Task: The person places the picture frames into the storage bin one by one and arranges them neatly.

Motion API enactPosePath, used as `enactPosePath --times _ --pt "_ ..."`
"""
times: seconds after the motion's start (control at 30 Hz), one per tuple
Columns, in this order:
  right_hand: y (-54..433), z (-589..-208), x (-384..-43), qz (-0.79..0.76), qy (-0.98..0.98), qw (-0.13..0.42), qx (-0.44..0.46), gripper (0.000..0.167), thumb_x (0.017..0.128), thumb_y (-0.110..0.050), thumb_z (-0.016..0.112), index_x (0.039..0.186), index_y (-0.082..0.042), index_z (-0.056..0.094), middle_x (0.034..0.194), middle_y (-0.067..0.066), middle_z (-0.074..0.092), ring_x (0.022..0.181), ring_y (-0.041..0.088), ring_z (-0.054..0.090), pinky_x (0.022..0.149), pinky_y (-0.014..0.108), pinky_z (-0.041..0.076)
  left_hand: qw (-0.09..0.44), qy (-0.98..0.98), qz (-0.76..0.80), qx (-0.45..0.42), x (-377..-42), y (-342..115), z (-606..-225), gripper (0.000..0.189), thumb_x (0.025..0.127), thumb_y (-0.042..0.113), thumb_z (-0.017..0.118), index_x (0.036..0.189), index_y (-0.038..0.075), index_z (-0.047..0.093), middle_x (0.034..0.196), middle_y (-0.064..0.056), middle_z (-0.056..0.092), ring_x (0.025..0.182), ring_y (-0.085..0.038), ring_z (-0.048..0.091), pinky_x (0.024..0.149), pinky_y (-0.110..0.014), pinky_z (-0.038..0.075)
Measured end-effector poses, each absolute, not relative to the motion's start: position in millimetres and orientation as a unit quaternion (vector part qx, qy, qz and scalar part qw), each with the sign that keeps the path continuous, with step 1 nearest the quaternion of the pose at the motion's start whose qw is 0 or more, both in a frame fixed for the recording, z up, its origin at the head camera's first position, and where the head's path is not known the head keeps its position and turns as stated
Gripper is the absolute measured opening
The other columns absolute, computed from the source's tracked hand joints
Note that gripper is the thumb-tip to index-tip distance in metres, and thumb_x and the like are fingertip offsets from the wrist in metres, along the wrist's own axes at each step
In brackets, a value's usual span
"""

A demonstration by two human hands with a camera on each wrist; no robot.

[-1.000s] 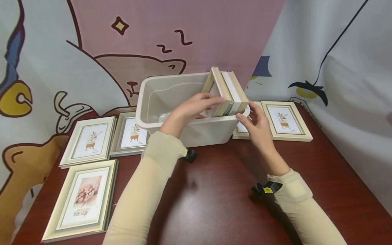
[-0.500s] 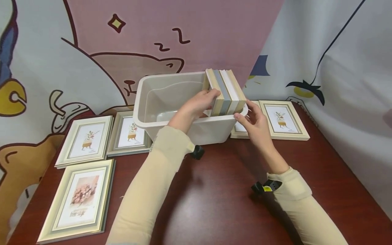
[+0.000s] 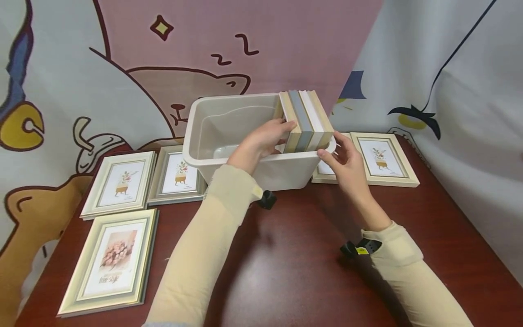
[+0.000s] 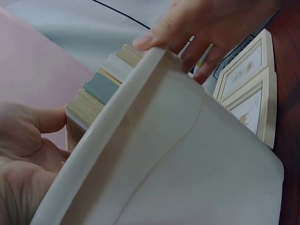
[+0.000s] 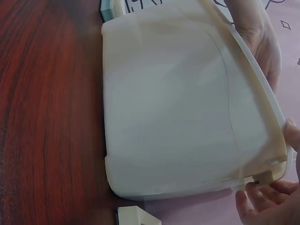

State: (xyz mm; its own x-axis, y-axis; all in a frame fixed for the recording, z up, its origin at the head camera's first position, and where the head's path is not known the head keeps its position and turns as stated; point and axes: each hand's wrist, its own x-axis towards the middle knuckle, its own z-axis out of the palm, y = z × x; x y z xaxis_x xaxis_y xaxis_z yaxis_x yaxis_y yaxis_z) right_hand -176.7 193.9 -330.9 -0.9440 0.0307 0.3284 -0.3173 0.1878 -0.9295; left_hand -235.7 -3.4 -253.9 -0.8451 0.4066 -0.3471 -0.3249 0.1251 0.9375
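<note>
A pale plastic storage bin (image 3: 282, 175) stands on the table. Several picture frames stand on edge side by side at its right end, their tops above the rim. Leftmost is a cream picture frame (image 3: 288, 105); beside it come a grey-blue frame (image 3: 301, 111), a white frame (image 3: 311, 111) and another cream frame (image 3: 322, 113). My left hand (image 3: 264, 140) reaches over the front rim and holds the leftmost frame, thumb on its near edge, other fingers partly hidden in the bin. My right hand (image 3: 349, 165) grips the bin's right front corner, thumb on the rim, fingers curled beneath.
Left of the bin lie a white-edged frame (image 3: 143, 163), a silver frame (image 3: 155, 197) and a gold-edged frame (image 3: 148, 263). Two cream frames lie at right, one (image 3: 408, 179) beside another partly behind my hand. A printed cloth (image 3: 306, 41) hangs behind the table.
The leftmost cream frame has straightened from a tilt and stands against the others, showing more of the grey-blue one. My left hand shifted slightly right; my right hand stays on the rim.
</note>
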Motion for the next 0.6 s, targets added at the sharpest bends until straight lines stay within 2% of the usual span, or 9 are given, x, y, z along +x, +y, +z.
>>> enactPosePath --times 0.1,0.23,0.33,0.43,0.5,0.6 --pt "194.0 -330.8 -176.7 0.628 -0.759 0.142 0.092 0.056 0.096 -0.006 0.062 0.148 0.001 0.041 0.144 0.017 0.05 0.119 0.0 0.055 0.097 0.009 0.047 0.272 0.703 0.657 0.032 -235.6 -3.5 -253.6 0.053 0.108 0.029 0.039 0.157 0.01 0.027 0.158 -0.011 0.039 0.151 -0.032 0.028 0.12 -0.058 0.03" --pt "191.6 -331.5 -176.1 0.631 -0.757 0.142 0.09 0.056 0.096 -0.005 0.063 0.148 0.001 0.042 0.146 0.02 0.05 0.122 0.002 0.055 0.099 0.012 0.047 0.24 0.738 0.629 0.04 -232.3 -4.8 -252.6 0.056 0.108 0.03 0.041 0.158 0.011 0.024 0.158 -0.011 0.038 0.148 -0.03 0.035 0.115 -0.057 0.038" --pt "190.4 -331.8 -175.6 0.629 -0.759 0.143 0.087 0.056 0.096 -0.006 0.062 0.148 0.0 0.042 0.148 0.02 0.049 0.125 0.004 0.054 0.102 0.015 0.047 0.187 0.785 0.588 0.059 -229.6 -5.9 -252.0 0.059 0.106 0.031 0.044 0.158 0.01 0.024 0.161 -0.011 0.034 0.148 -0.028 0.036 0.114 -0.05 0.042" --pt "190.7 -331.9 -175.3 0.626 -0.762 0.144 0.083 0.056 0.096 -0.006 0.062 0.148 0.0 0.042 0.148 0.02 0.049 0.128 0.008 0.054 0.105 0.017 0.046 0.122 0.823 0.55 0.074 -227.9 -6.5 -252.7 0.062 0.103 0.031 0.051 0.156 0.007 0.029 0.163 -0.012 0.031 0.15 -0.027 0.032 0.12 -0.043 0.035" --pt "191.6 -331.9 -175.3 0.623 -0.765 0.145 0.08 0.056 0.097 -0.007 0.062 0.148 -0.001 0.042 0.149 0.019 0.049 0.129 0.01 0.053 0.106 0.018 0.046 0.086 0.834 0.538 0.08 -227.9 -6.6 -254.2 0.063 0.101 0.03 0.055 0.155 0.005 0.033 0.161 -0.014 0.035 0.149 -0.026 0.033 0.123 -0.037 0.03" --pt "192.1 -331.4 -175.4 0.622 -0.766 0.144 0.076 0.056 0.097 -0.007 0.062 0.149 -0.002 0.042 0.149 0.017 0.049 0.13 0.011 0.053 0.108 0.02 0.046 0.048 0.833 0.545 0.083 -228.1 -6.0 -256.2 0.064 0.097 0.028 0.061 0.152 0.005 0.038 0.156 -0.014 0.043 0.142 -0.026 0.044 0.119 -0.035 0.037"
